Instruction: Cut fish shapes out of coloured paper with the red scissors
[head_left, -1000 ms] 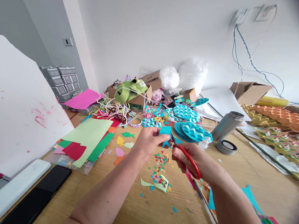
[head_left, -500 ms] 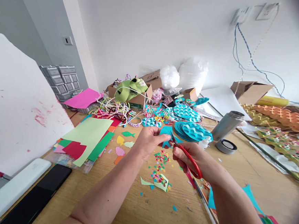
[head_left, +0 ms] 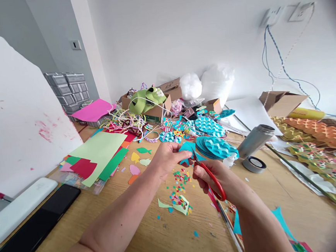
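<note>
Between thumb and fingers, my left hand [head_left: 172,156] pinches a piece of blue paper [head_left: 188,147] above the wooden table. My right hand [head_left: 211,177] grips red-handled scissors [head_left: 216,182], whose dark blades point up and away at the paper's right edge. How far apart the blades are is hard to make out. Below the hands lie small coloured paper dots [head_left: 181,176] and a pale green paper scrap [head_left: 181,206]. Cut paper shapes, among them a green fish [head_left: 144,150] and a pink oval [head_left: 134,169], lie left of my left hand.
Blue wavy discs [head_left: 219,147] are stacked just beyond my right hand, near a steel flask [head_left: 256,140] and its lid [head_left: 254,164]. Coloured paper sheets [head_left: 100,150] and a black phone [head_left: 37,225] lie to the left. A cluttered heap with a cardboard box [head_left: 158,113] stands at the back.
The right hand and scissors have shifted very slightly left. The left hand keeps its pinch on the blue paper almost in place.
</note>
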Tool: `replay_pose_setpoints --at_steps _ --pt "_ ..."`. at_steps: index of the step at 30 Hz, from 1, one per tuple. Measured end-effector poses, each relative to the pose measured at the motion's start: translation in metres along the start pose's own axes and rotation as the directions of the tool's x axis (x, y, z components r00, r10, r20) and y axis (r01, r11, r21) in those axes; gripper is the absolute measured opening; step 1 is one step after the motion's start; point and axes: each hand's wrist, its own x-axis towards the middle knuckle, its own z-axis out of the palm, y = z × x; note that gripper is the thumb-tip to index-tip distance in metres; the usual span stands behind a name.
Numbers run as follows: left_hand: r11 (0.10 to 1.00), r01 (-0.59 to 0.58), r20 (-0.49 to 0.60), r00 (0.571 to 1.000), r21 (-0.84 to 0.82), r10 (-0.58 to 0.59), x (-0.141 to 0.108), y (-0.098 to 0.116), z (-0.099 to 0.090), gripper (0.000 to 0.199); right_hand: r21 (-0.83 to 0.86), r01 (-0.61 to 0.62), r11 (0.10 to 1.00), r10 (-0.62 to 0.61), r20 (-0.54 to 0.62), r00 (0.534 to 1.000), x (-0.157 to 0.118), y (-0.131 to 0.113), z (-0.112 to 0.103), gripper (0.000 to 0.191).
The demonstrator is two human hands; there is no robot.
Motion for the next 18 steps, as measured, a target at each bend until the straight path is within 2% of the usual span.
replay_pose_setpoints --at_steps 13,18 --pt "0.999 -0.004 0.031 1.0 0.046 0.003 -0.0008 0.0015 -0.0017 0.017 -0.009 -0.019 1.0 0.019 0.001 1.0 -0.0021 -0.0087 -0.0018 0.051" --pt "1.0 0.005 0.009 1.0 0.027 -0.005 -0.0004 0.0004 -0.0022 0.018 0.001 -0.016 1.0 0.016 -0.022 1.0 -0.0004 -0.0066 -0.0015 0.052"
